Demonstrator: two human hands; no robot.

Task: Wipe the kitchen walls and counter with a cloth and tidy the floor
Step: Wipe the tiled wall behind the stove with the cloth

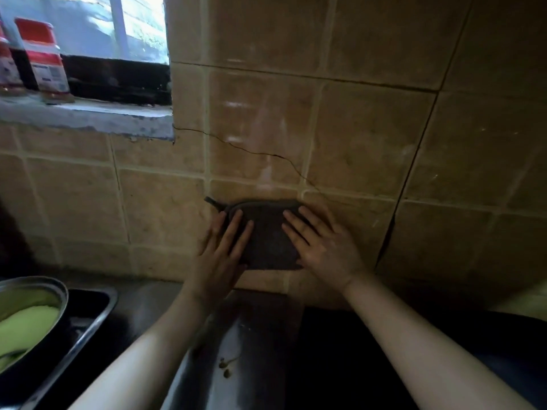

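Tan tiled kitchen wall (370, 137) fills the view, pale grout lines, a thin dark crack wandering down from the corner of the grey window ledge (88, 119). Low on that wall, just above the dark glossy counter (340, 350), sits the dark grey rounded cloth (266, 232), flat against the tiles. Both hands are on it: the left hand (222, 250) with fingers straight and spread, pressing the cloth's left edge, and the right hand (322, 247) likewise flat, fingers extended over the right side. Neither curls around the cloth; it is palms and fingers pushing. Up on the ledge, a red-lidded plastic jar (44, 57) stands by the window. Bottom left, a steel bowl of pale green pieces (26, 315) rests in the steel sink (88, 327). Small greenish scraps (226, 366) lie on the counter between the forearms.
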